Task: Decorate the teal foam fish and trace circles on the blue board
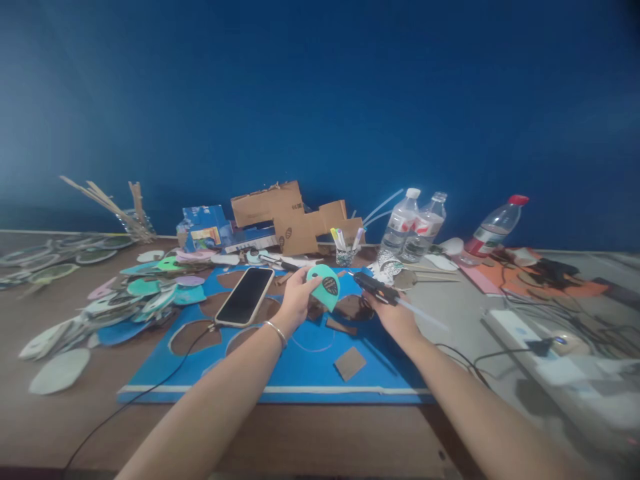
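Observation:
My left hand (296,293), with a bracelet at the wrist, grips a teal leaf-shaped piece (324,287) that has a dark oval patch on it. In my right hand (393,313) is a black glue gun (376,288), its tip pointing left toward the teal piece and a clear glue stick sticking out of its back. A small gap separates the tip from the piece. Both hands are above a blue board (300,377) with round cut-outs. A small brown cardboard square (350,363) lies on the board, and a phone (246,297) rests at its left.
Cut shapes (145,300) are heaped at the left. Behind the board stand cardboard pieces (285,220), a cup of markers (345,255) and plastic bottles (401,223). A red-capped bottle (495,230) leans at the right, near a power strip (520,343) and cables. A cord crosses the board's left side.

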A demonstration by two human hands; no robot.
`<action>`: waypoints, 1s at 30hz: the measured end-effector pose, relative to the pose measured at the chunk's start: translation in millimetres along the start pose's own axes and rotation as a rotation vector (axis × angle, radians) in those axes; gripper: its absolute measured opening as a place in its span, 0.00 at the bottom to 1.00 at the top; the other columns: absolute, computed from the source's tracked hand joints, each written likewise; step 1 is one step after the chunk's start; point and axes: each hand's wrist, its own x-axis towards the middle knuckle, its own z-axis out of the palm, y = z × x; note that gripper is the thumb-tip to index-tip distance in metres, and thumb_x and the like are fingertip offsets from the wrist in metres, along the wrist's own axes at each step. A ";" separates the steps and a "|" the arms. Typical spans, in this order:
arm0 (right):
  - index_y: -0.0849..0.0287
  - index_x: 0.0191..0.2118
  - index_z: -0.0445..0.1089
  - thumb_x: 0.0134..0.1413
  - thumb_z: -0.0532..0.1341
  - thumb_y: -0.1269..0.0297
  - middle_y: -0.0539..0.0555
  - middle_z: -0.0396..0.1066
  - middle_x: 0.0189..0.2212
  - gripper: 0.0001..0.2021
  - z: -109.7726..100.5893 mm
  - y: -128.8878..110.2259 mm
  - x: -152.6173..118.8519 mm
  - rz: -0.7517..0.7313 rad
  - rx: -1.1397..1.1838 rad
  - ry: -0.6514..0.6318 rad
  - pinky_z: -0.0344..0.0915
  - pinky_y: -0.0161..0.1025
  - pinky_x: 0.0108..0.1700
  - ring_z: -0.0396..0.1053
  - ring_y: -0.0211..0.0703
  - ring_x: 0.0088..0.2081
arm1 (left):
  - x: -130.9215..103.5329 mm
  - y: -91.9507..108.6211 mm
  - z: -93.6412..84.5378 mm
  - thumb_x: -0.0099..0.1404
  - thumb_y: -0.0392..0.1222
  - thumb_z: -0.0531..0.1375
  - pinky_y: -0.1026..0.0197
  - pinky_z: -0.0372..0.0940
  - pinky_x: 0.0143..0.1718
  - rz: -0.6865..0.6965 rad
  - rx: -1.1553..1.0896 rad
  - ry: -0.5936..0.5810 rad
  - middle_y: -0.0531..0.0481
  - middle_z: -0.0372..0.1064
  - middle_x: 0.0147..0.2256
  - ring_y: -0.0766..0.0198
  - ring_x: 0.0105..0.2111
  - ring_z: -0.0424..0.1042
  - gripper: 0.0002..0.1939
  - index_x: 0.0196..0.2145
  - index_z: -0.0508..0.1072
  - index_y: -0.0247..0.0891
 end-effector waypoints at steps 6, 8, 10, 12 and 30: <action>0.58 0.32 0.72 0.42 0.61 0.46 0.56 0.74 0.30 0.19 -6.0 -8.7 -3.6 0.107 0.216 -0.015 0.65 0.44 0.38 0.71 0.52 0.36 | 1.8 2.5 -2.0 0.50 0.43 0.63 0.58 0.66 0.37 0.073 0.157 0.048 0.49 0.71 0.33 0.62 0.33 0.70 0.17 0.38 0.69 0.36; 0.60 0.34 0.72 0.39 0.63 0.46 0.57 0.75 0.31 0.21 -8.5 -11.7 -4.1 0.183 0.323 -0.009 0.66 0.44 0.38 0.71 0.53 0.37 | 2.6 4.7 -4.0 0.51 0.42 0.62 0.60 0.65 0.36 0.138 0.312 0.067 0.50 0.70 0.32 0.63 0.32 0.70 0.14 0.37 0.69 0.37; 0.60 0.35 0.72 0.38 0.64 0.47 0.57 0.75 0.32 0.22 -10.4 -13.6 -4.0 0.226 0.410 -0.009 0.66 0.44 0.40 0.72 0.53 0.38 | 2.9 7.8 -6.1 0.52 0.38 0.60 0.60 0.64 0.36 0.247 0.465 0.085 0.50 0.69 0.32 0.63 0.33 0.69 0.11 0.35 0.69 0.37; 0.60 0.35 0.73 0.38 0.64 0.48 0.57 0.75 0.33 0.21 -11.8 -14.7 -3.5 0.235 0.464 -0.010 0.66 0.45 0.41 0.72 0.53 0.38 | 2.4 11.6 -7.7 0.51 0.33 0.57 0.58 0.63 0.41 0.413 0.613 0.085 0.49 0.69 0.34 0.62 0.36 0.68 0.09 0.33 0.69 0.38; 0.60 0.29 0.72 0.39 0.64 0.51 0.54 0.73 0.26 0.16 -9.3 -12.5 -1.6 0.149 0.480 -0.155 0.64 0.43 0.33 0.70 0.49 0.30 | 0.5 25.3 -11.0 0.49 0.24 0.51 0.50 0.57 0.51 0.872 0.998 -0.095 0.49 0.74 0.36 0.58 0.47 0.64 0.15 0.29 0.71 0.40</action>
